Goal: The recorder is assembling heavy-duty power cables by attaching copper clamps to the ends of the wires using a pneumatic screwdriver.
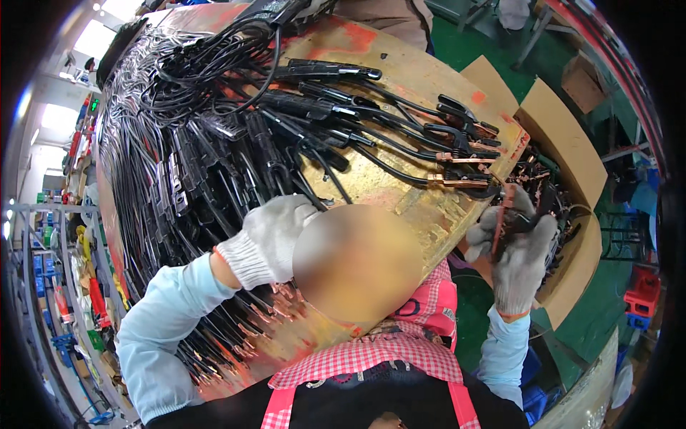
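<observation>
My right hand, in a pale knit glove, is closed around a clamp with copper-coloured jaws and black handles, beside the table's right edge. My left hand, gloved alike, is curled among black cables at the middle of the table. A blurred patch covers part of its fingertips, so what it grips cannot be made out. Several copper-jawed clamps on black cables lie in a row near the right edge. Black handle-like pieces lie farther back.
The worn tabletop carries dense bundles of black cable, with copper ends toward me. A cardboard box with clamps inside stands at the right. Shelving is on the left, and red stools stand far right.
</observation>
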Demonstrator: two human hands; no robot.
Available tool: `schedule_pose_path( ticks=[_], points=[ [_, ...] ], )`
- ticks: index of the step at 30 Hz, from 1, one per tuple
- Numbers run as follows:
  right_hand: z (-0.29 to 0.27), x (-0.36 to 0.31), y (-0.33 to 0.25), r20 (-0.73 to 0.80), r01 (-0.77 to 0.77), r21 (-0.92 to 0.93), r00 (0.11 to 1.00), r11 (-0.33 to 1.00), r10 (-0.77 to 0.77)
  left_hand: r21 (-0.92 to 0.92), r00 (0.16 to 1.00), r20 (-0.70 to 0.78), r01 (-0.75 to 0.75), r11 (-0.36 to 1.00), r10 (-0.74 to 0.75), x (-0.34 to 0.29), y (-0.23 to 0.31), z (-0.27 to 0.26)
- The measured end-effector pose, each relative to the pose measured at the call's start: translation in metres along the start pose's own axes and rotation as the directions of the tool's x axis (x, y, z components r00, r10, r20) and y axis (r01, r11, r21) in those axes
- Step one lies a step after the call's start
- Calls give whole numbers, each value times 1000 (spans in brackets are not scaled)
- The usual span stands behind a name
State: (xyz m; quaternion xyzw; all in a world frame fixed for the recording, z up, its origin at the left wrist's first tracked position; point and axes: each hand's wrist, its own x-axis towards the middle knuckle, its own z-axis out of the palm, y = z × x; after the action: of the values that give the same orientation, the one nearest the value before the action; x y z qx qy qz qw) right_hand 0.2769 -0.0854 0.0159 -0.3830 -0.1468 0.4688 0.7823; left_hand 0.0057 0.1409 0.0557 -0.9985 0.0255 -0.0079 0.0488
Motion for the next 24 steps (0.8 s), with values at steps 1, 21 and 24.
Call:
schedule_pose_path(
  ticks=[1,21,24],
  points=[
    [5,2,6,-14,35,-154,999,988,-37,-67,993,100,63,996,-56,3,0,2],
    [25,4,76,188,177,-981,971,-83,-148,-622,962,175,274,734,-210,78,-32,26],
    [38,15,82,295,289,-955,934,-61,-203,-631,967,143,251,734,-209,74,-28,25]
  ],
)
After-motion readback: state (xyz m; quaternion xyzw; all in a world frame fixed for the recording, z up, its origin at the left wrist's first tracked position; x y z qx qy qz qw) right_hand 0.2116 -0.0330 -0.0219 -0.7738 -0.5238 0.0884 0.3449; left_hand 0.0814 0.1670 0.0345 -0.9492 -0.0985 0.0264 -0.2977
